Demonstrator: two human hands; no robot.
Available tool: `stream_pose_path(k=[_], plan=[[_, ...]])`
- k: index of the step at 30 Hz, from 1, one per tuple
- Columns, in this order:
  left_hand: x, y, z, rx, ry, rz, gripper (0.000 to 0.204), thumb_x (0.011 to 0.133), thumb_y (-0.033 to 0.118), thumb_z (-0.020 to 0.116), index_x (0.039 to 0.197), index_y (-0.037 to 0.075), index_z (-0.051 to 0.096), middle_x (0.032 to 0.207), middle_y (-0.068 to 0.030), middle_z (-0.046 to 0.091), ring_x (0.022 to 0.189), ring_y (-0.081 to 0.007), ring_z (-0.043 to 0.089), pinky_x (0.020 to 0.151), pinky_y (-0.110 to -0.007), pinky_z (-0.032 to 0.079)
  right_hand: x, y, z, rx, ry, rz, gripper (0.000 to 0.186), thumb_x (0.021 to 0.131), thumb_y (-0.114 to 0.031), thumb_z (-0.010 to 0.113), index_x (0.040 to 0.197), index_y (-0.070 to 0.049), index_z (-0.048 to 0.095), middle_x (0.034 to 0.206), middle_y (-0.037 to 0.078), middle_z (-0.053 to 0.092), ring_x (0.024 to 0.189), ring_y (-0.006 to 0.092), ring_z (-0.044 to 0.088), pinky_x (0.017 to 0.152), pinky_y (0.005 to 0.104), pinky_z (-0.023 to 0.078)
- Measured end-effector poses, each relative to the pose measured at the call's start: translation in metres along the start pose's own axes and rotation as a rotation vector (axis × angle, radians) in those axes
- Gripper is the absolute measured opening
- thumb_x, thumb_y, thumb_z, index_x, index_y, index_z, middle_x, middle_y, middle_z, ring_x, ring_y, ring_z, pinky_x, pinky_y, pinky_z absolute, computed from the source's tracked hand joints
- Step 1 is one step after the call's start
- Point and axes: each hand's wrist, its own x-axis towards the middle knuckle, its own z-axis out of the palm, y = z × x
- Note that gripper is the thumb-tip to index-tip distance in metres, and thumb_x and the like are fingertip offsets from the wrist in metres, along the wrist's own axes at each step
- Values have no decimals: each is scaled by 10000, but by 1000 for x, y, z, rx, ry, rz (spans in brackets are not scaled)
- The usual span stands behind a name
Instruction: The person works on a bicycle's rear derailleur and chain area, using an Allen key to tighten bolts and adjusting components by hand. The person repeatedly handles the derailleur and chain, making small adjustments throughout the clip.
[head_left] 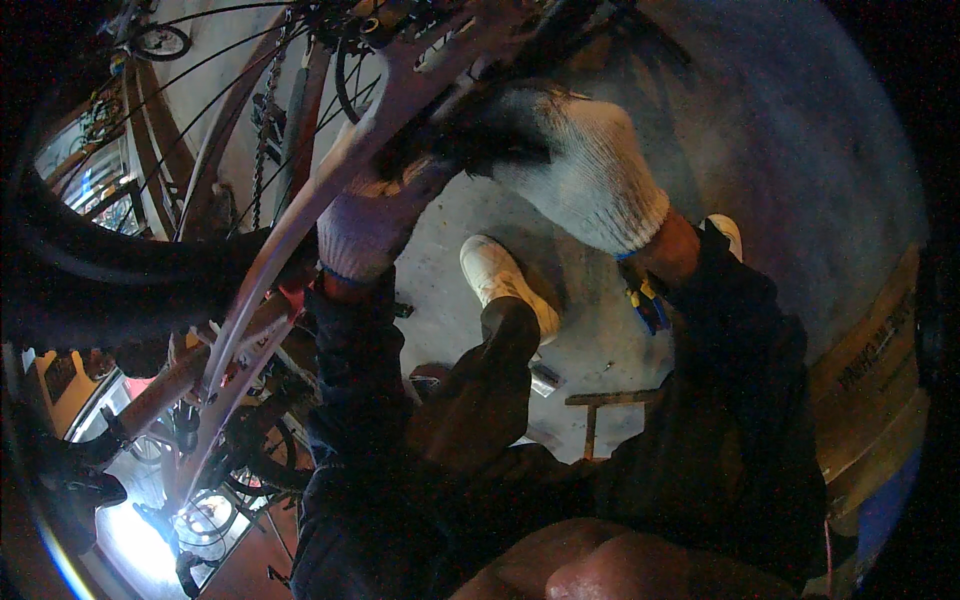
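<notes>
A bicycle frame with pale tubes slants across the left half, top centre to lower left. My left hand, in a white knit glove with dark finger parts, is beside this frame, partly behind a tube. My right hand, gloved alike, reaches in from the right, its dark fingers curled toward the left hand. Both hands look closed around a dark part below the frame's upper end. Shadow and the dark glove fingers hide what that part is.
A thick black tyre curves along the left, and a chain hangs near the spokes. Hand tools with blue and yellow handles lie by my right forearm. My white shoe is on the grey floor; a cardboard box stands right.
</notes>
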Motion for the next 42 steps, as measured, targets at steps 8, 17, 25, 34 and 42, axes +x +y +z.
stream_pose_path(k=[8,17,25,34,42], plan=[[0,8,0,-180,-12,-71,510,840,332,811,1207,12,659,1121,-162,704,1031,-280,677,891,-398,529,-2,4,1,78,7,-4,337,821,-127,829,1141,-91,728,1022,117,770,900,261,762,771,339,613],[-3,1,2,-105,27,-50,560,822,339,837,1229,9,642,1144,-164,699,1045,-291,673,902,-401,528,-3,-2,-3,59,-18,54,301,833,-140,819,1117,-86,739,1016,126,770,883,263,758,766,339,607],[-4,14,-4,136,-32,-55,522,891,242,770,1327,-1,616,1276,-158,695,1132,-251,676,990,-385,523,0,-4,-1,92,-1,70,301,828,-79,814,1114,-71,722,1010,122,769,908,246,764,795,333,618],[4,15,-1,30,-14,113,498,875,222,776,1309,21,639,1266,-161,700,1119,-251,685,962,-373,533,-1,-4,-3,43,37,-29,302,818,-66,817,1101,-66,710,1000,140,766,891,255,766,788,334,617],[4,16,1,-103,12,141,456,904,252,750,1288,36,632,1188,-149,678,1040,-256,670,897,-374,545,1,1,2,6,3,-43,316,815,-109,820,1108,-68,709,991,131,768,836,272,760,749,350,612]])
